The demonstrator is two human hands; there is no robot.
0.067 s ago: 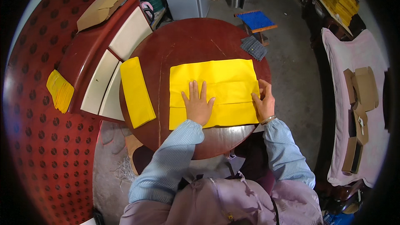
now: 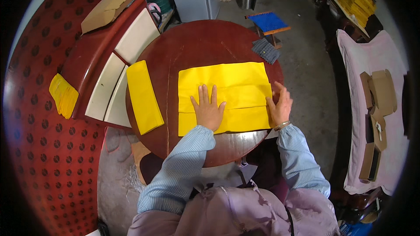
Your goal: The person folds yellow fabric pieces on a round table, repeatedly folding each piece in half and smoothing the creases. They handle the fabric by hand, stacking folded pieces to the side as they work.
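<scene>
A yellow fabric sheet (image 2: 232, 76) lies on the round dark red table (image 2: 192, 39), with a fold line across its lower part. My left hand (image 2: 209, 111) rests flat on its left half, fingers spread. At the sheet's right edge is my right hand (image 2: 281, 105); its thumb is by the edge and its fingers are apart, slightly blurred, with nothing seen between them. A narrow folded stack of yellow fabric (image 2: 144, 98) lies on the table to the left of the sheet.
A dark grey textured mat (image 2: 265, 51) sits at the table's far right edge. Beyond it stands a blue-topped folding stool (image 2: 267, 22). To the left, a cabinet (image 2: 107, 78) adjoins the table, near more yellow fabric (image 2: 64, 96). Opened cardboard boxes (image 2: 375, 126) lie at right.
My right hand's fingers have come off the sheet's right edge and spread outward to the right. The left hand stays flat in place.
</scene>
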